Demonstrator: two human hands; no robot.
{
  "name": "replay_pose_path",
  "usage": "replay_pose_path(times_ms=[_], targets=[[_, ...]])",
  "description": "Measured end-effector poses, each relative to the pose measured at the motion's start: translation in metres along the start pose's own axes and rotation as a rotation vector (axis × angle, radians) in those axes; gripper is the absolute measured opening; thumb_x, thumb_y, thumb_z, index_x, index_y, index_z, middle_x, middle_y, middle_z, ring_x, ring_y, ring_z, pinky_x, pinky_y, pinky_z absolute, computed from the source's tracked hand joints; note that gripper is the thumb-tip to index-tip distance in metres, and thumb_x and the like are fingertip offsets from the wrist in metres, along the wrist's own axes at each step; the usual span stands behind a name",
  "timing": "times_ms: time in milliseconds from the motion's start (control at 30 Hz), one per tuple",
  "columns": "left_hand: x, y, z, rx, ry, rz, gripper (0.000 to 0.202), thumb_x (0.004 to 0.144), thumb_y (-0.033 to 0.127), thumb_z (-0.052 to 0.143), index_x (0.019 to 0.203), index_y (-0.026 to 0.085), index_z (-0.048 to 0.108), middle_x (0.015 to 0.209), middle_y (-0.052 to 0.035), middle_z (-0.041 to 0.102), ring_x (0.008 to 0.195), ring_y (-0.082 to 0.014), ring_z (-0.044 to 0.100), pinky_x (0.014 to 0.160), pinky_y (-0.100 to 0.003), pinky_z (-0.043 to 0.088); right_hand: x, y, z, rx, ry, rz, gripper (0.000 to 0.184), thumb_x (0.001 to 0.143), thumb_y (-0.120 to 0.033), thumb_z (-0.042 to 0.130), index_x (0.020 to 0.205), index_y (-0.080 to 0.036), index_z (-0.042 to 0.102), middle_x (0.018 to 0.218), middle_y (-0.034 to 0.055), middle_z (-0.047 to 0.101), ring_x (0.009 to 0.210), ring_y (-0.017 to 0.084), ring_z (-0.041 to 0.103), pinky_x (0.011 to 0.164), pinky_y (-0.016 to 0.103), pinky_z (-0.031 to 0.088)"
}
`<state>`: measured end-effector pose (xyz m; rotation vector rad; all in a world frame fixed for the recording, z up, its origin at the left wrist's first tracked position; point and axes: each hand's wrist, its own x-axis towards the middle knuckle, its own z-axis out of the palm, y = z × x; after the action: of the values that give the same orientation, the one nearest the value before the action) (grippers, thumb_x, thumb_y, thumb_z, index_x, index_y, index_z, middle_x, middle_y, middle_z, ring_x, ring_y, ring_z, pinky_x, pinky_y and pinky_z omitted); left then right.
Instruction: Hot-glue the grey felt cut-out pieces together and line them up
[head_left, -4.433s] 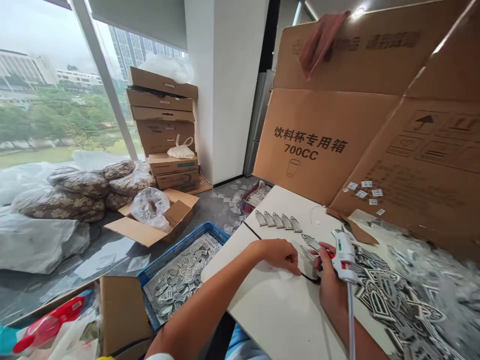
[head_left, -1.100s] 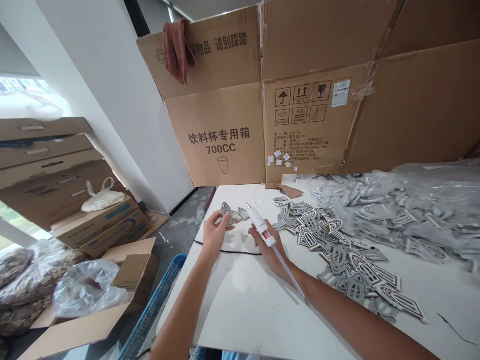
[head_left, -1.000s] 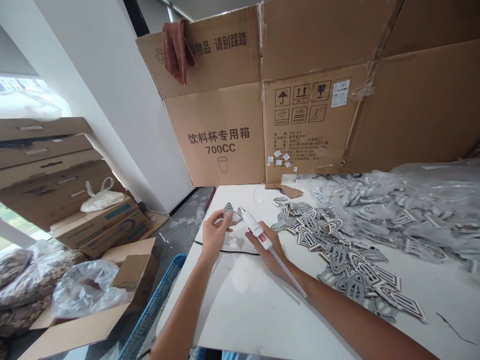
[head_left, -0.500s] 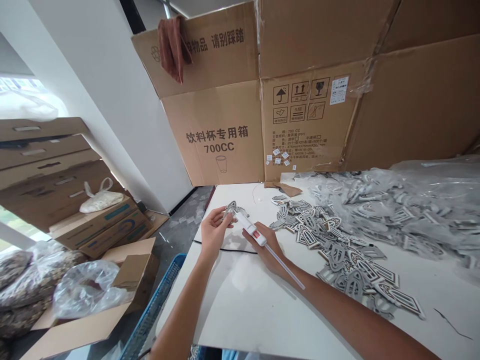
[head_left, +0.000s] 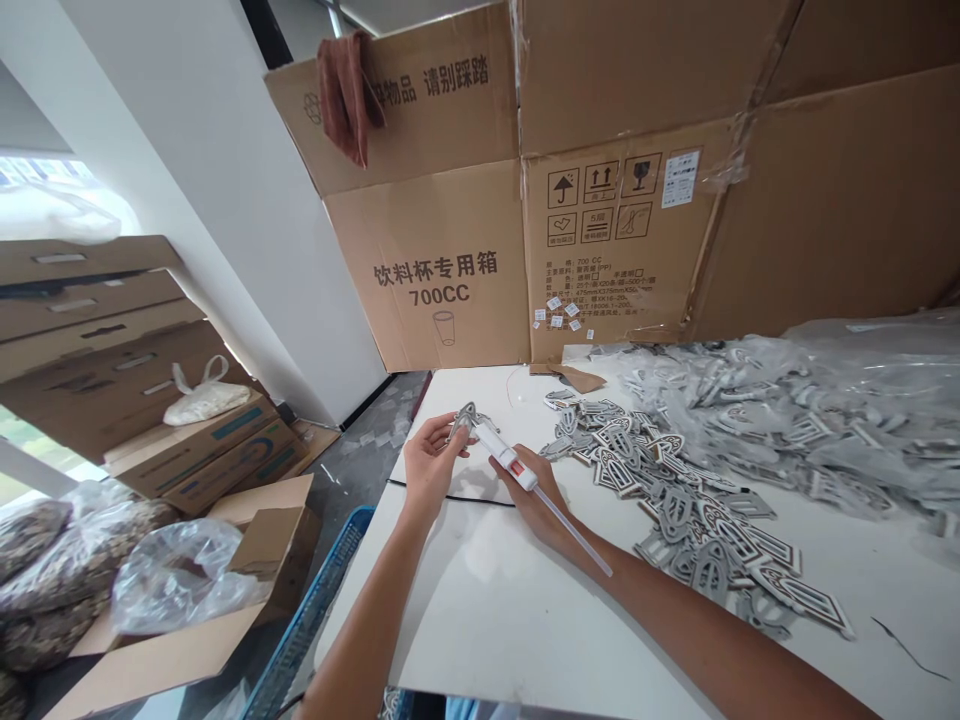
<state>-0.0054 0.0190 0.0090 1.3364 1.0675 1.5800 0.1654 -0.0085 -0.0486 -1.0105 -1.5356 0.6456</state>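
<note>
My left hand [head_left: 429, 462] pinches a small grey-and-white arch-shaped cutout piece [head_left: 465, 417] just above the white table [head_left: 495, 600]. My right hand [head_left: 534, 492] grips a white hot glue gun [head_left: 506, 458] with a red trigger, its nozzle touching the held piece. A clear glue stick [head_left: 574, 533] pokes out of the back of the gun over my wrist. A big heap of the same cutout pieces [head_left: 675, 500] lies on the table to the right of my hands.
A black cord [head_left: 450, 497] runs across the table under my hands. Tall cardboard boxes [head_left: 525, 230] wall the table's far side, a brown cloth [head_left: 341, 85] draped on one. Clear plastic bags [head_left: 847, 400] cover pieces at right. A blue crate [head_left: 315, 610] and open boxes sit on the floor at left.
Over the last second my left hand lifted the piece slightly and the glue gun's nozzle came onto it. Earlier still, the view was turned left toward the window and floor.
</note>
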Motion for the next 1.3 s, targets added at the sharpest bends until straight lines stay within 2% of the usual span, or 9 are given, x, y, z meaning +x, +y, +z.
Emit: replay_pose_path(times_ms=[267,500,633,767,900,1000,1100,1167,1300], targets=[[-0.002,0.003,0.001,0.007,-0.006,-0.003,0.043,0.078,0.041,0.089,0.110,0.016,0.074,0.092,-0.0090,0.080,0.078,-0.0242,0.079,0.061,-0.028,0.060,0.000,-0.001,-0.001,0.024,0.003,0.004,0.038,0.101,-0.046,0.057,0.072,-0.023,0.054,0.070,-0.0019,0.054,0.063,0.016,0.053,0.061,0.028,0.036],[-0.003,0.002,0.000,0.052,0.007,0.008,0.043,0.079,0.043,0.087,0.111,0.017,0.074,0.097,-0.0099,0.080,0.081,-0.0244,0.079,0.065,-0.030,0.062,0.001,0.001,0.000,-0.027,-0.012,-0.044,0.040,0.103,-0.051,0.055,0.074,-0.023,0.052,0.075,-0.0011,0.054,0.067,0.016,0.052,0.065,0.030,0.035],[-0.002,-0.002,-0.001,0.133,0.031,0.072,0.039,0.083,0.044,0.084,0.112,0.019,0.074,0.105,-0.0103,0.081,0.089,-0.0248,0.079,0.075,-0.033,0.064,0.001,-0.002,-0.001,-0.007,-0.013,-0.044,0.041,0.104,-0.051,0.053,0.075,-0.023,0.047,0.074,-0.0025,0.052,0.068,0.016,0.050,0.065,0.029,0.035],[-0.001,0.000,-0.003,0.281,0.059,0.155,0.032,0.087,0.046,0.079,0.109,0.023,0.076,0.108,-0.0086,0.080,0.098,-0.0258,0.077,0.076,-0.032,0.062,0.000,-0.007,-0.002,0.031,-0.006,-0.001,0.041,0.104,-0.053,0.054,0.076,-0.023,0.049,0.075,-0.0026,0.054,0.068,0.016,0.049,0.065,0.029,0.035],[-0.004,0.009,-0.004,0.437,0.066,0.266,0.022,0.091,0.041,0.074,0.106,0.027,0.080,0.103,-0.0054,0.080,0.092,-0.0221,0.073,0.077,-0.030,0.059,0.000,-0.009,-0.003,0.028,-0.022,0.036,0.041,0.104,-0.054,0.054,0.078,-0.023,0.050,0.076,-0.0020,0.057,0.068,0.016,0.050,0.062,0.029,0.034],[-0.005,0.014,-0.004,0.421,0.074,0.299,0.017,0.089,0.037,0.076,0.102,0.028,0.081,0.099,-0.0042,0.080,0.089,-0.0217,0.071,0.075,-0.028,0.057,0.000,-0.006,-0.004,-0.002,-0.041,0.016,0.041,0.104,-0.056,0.052,0.079,-0.023,0.052,0.079,-0.0005,0.059,0.069,0.017,0.052,0.063,0.029,0.035],[-0.004,0.012,-0.004,0.358,0.101,0.267,0.019,0.085,0.037,0.080,0.101,0.027,0.081,0.100,-0.0048,0.079,0.092,-0.0222,0.072,0.077,-0.029,0.058,0.001,-0.003,-0.002,-0.044,-0.058,-0.052,0.040,0.105,-0.054,0.051,0.080,-0.024,0.053,0.080,0.0006,0.059,0.072,0.019,0.055,0.066,0.030,0.037],[-0.002,0.008,-0.006,0.316,0.117,0.211,0.029,0.085,0.041,0.080,0.110,0.026,0.079,0.103,-0.0064,0.079,0.094,-0.0231,0.074,0.077,-0.031,0.060,0.001,-0.002,-0.002,-0.055,-0.038,-0.066,0.039,0.105,-0.053,0.052,0.079,-0.024,0.053,0.079,0.0005,0.058,0.072,0.019,0.055,0.067,0.031,0.037],[0.005,0.001,-0.011,0.089,0.126,-0.012,0.051,0.078,0.048,0.087,0.119,0.021,0.073,0.108,-0.0096,0.077,0.098,-0.0272,0.078,0.079,-0.036,0.063,0.000,-0.007,-0.003,-0.036,0.014,-0.031,0.037,0.105,-0.052,0.054,0.081,-0.023,0.054,0.077,-0.0003,0.057,0.070,0.018,0.055,0.066,0.030,0.038]])
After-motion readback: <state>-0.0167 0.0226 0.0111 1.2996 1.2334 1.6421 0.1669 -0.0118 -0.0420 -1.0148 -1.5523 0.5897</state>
